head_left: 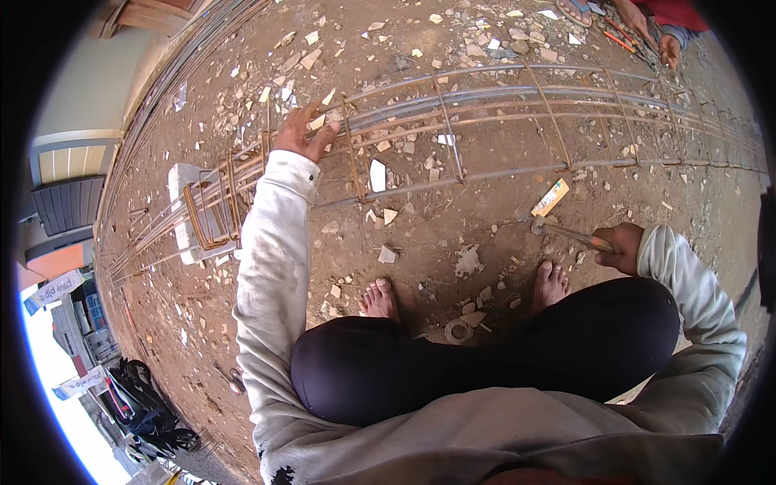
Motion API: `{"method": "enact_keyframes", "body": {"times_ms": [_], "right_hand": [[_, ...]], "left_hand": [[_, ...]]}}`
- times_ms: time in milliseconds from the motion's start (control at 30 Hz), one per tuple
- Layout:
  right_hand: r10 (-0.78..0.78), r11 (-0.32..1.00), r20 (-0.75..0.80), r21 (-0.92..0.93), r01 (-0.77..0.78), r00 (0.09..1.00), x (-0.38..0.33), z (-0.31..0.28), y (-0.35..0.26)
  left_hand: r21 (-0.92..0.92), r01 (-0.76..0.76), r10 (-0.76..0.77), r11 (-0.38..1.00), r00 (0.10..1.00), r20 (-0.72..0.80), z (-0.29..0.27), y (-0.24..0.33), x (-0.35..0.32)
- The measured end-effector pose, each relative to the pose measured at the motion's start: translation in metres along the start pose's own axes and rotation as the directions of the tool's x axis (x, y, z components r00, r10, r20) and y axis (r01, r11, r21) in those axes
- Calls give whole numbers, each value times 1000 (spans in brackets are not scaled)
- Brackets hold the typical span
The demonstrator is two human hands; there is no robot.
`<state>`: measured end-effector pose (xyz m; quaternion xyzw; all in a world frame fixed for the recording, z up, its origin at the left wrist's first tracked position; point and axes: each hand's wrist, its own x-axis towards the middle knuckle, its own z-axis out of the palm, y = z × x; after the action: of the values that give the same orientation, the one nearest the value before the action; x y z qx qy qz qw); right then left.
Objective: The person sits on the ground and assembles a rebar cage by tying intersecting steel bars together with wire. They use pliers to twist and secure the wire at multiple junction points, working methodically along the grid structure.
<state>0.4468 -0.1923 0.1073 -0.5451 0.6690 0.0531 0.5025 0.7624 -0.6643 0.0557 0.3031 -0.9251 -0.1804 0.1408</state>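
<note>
My left hand lies over the long bars of a steel rebar cage, its fingers apart beside a stirrup. More square stirrups are bunched around the bars just left of it, above a pale block. To the right, my right hand is closed around the orange handle of what look like pincers. Their metal head points left, just above the dirt and apart from the cage. A yellow-and-white piece lies beside that head.
A co-worker's hands are at the far right, near orange-handled tools. Long loose rods run along the left. Broken tile bits litter the dirt ground. My bare feet are between me and the cage. A black bag-like heap lies lower left.
</note>
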Motion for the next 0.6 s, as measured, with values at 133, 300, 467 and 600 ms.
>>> {"method": "enact_keyframes", "body": {"times_ms": [133,300,467,600], "right_hand": [[57,983,148,165,-82,987,42,-9,-78],[254,706,320,584,-401,913,93,2,-172],[292,332,301,858,-392,908,137,39,-221],[347,638,127,694,-333,929,151,55,-227]], "left_hand": [[-165,53,-30,985,990,141,3,-6,38],[-381,136,20,915,926,378,20,-5,68],[-421,73,84,904,936,342,25,-8,66],[-460,48,99,887,951,291,47,-32,78]]}}
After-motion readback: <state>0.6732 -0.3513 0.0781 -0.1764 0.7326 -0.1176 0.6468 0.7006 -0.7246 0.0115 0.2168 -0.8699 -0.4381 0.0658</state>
